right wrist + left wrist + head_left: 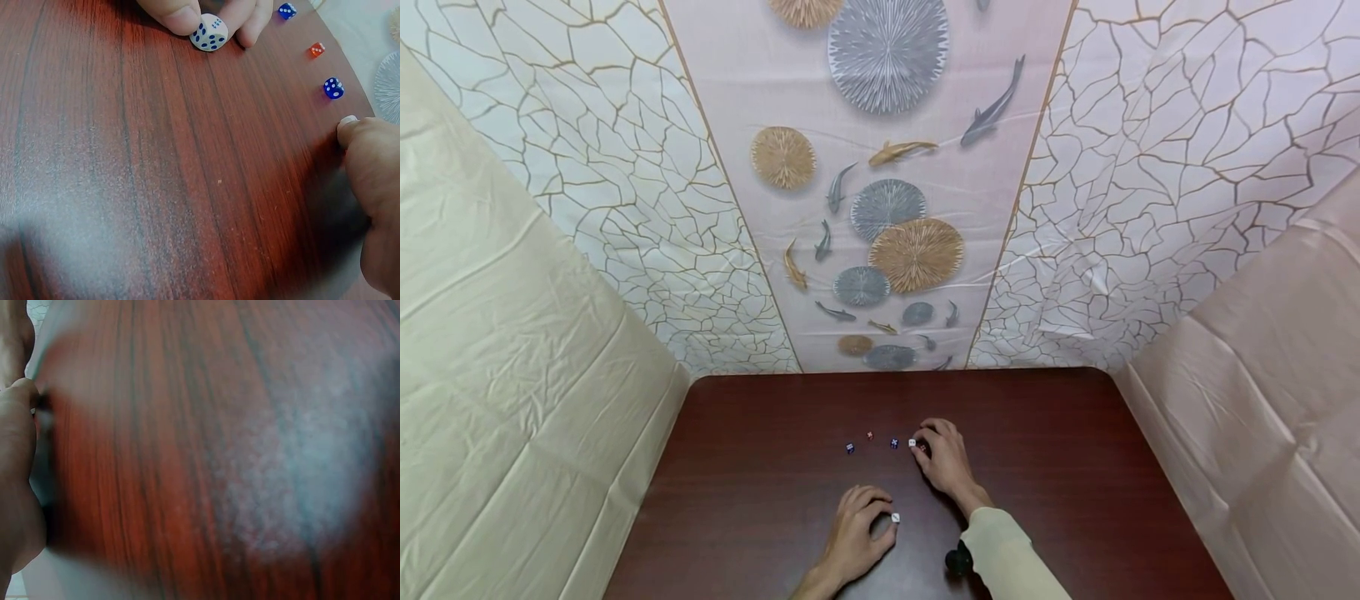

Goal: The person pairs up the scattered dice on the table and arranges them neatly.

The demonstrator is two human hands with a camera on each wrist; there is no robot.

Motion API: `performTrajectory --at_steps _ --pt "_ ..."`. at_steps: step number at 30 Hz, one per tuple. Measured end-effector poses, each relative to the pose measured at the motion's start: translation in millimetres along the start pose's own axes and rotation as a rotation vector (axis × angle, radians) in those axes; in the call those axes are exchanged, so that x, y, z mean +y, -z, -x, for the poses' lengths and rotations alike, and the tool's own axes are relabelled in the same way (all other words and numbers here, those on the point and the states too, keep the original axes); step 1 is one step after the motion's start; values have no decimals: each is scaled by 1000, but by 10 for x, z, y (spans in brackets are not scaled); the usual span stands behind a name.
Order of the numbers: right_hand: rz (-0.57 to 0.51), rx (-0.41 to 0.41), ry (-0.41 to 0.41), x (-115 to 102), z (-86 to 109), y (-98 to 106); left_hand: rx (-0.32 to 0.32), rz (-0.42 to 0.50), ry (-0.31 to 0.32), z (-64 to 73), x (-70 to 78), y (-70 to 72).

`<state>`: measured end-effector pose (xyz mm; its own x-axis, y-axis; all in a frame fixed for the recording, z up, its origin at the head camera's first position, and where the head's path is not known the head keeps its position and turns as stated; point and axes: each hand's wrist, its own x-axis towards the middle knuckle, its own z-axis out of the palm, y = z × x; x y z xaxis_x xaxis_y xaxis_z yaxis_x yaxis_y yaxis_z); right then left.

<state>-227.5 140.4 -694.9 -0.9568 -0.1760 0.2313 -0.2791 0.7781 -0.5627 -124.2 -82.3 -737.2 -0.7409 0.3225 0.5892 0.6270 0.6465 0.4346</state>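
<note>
Thumb and finger of the left hand pinch the near white die by its sides, with the top face bare. It looks light, hard and unlikely to break; its rounded corners and smooth faces could slip, so two flat, opposite sides seem the best hold. Beyond this die and slightly right of it, the right hand appears to grasp the far white die between thumb and fingertip. Also beyond and right of the near white die, a half-covered red die sits under the right hand; whether the two touch I cannot tell. Straight beyond the near white die rests the middle blue die; beyond and to its left come the loose red die and, farther left, the outer blue die, all on the dark tabletop. These look small and stiff too, best pinched low. In the right wrist view, a pale patch at the right thumb could be nail or die; the left wrist view is blurred, the left hand cut off by its edge.
</note>
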Motion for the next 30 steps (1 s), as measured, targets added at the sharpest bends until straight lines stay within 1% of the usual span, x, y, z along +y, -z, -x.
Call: performTrajectory --at_steps 3,9,12,16,22,26,30 --pt "-10 -8 -7 2 -7 2 -3 16 16 9 -6 -11" --pt "-6 -8 -3 2 -8 14 -49 33 74 24 10 1" --pt "-10 -14 -13 -7 -9 33 -35 35 63 20 14 2" --pt "-17 -16 -22 -22 -14 64 -1 28 34 13 19 1" --pt "-25 2 -4 -33 -3 108 22 20 13 3 36 1" --pt "-31 10 11 -55 11 143 16 18 18 0 29 0" --pt "-36 36 44 -71 54 167 0 6 30 8 18 -2"
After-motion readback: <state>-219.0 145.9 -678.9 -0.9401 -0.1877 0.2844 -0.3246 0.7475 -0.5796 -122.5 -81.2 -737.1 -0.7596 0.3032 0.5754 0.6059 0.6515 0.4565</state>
